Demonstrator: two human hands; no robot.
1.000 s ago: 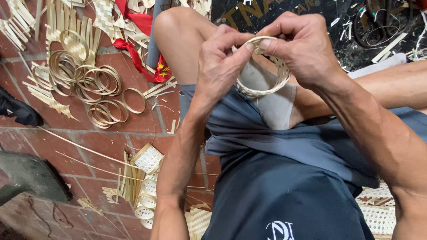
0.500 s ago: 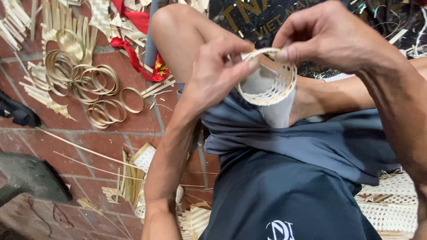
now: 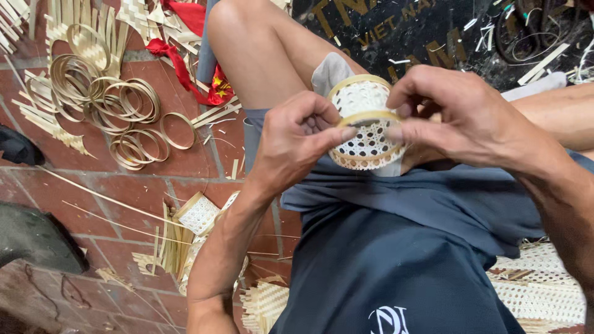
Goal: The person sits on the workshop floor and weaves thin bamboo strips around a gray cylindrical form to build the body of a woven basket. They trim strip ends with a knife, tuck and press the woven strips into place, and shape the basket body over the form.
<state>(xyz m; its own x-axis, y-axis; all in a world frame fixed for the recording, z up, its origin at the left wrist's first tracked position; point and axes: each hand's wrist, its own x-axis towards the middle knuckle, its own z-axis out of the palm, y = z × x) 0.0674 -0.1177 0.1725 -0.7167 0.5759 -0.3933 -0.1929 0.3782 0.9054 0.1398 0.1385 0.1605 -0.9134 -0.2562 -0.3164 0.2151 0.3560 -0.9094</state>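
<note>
Between the fingertips of both hands sits a small basket [image 3: 366,133] of pale woven cane, open lattice, matt and dry-looking, bound by a smooth bent bamboo hoop [image 3: 370,117]. Under the grip, the shorts [image 3: 433,204] are soft matt grey-blue cloth. Left of the grip, loose bamboo rings [image 3: 117,111] look smooth and faintly glossy on a rough, dull red brick floor [image 3: 111,185]. A shiny red ribbon [image 3: 185,68] lies beyond them.

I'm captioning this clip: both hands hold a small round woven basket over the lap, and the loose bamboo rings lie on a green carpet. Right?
Not quite. The left hand and right hand do hold the woven basket, but the head view shows the bamboo rings on red brick paving.
</note>
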